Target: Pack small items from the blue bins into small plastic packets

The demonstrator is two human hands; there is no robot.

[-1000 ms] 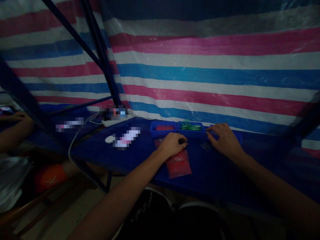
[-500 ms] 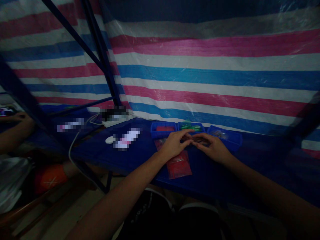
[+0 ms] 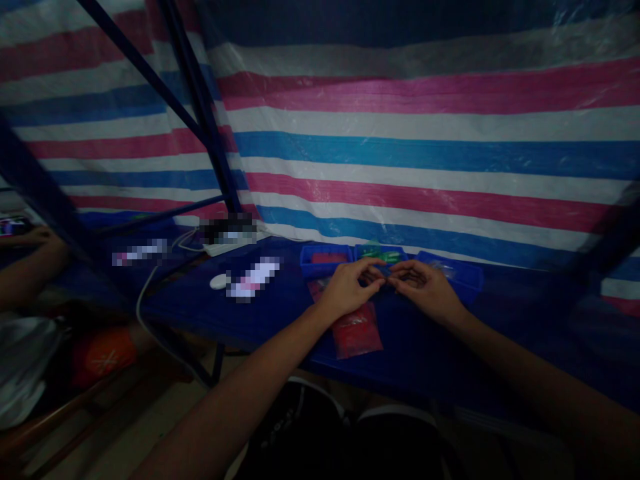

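My left hand (image 3: pixel 351 288) and my right hand (image 3: pixel 425 288) face each other above the blue table, fingertips close together. Each has its fingers curled in a pinch; anything between them is too small and dark to make out. Beneath and in front of my left hand lies a clear bag of red pieces (image 3: pixel 357 331). Behind the hands stand three blue trays: the left tray (image 3: pixel 313 270) with red contents, the middle one with green pieces (image 3: pixel 381 255), and the right tray (image 3: pixel 467 281) with a clear bag, partly hidden by my right hand.
A round white object (image 3: pixel 220 281) and a blurred-out flat item (image 3: pixel 255 277) lie left on the table. Behind them is a white power strip (image 3: pixel 230 245) with a cable. Blue metal posts (image 3: pixel 213 140) rise at left, where another person's arm (image 3: pixel 35 267) shows. Striped sheeting hangs behind.
My hands have drawn slightly apart, leaving a small gap between the fingertips. The bag and trays have stayed in place.
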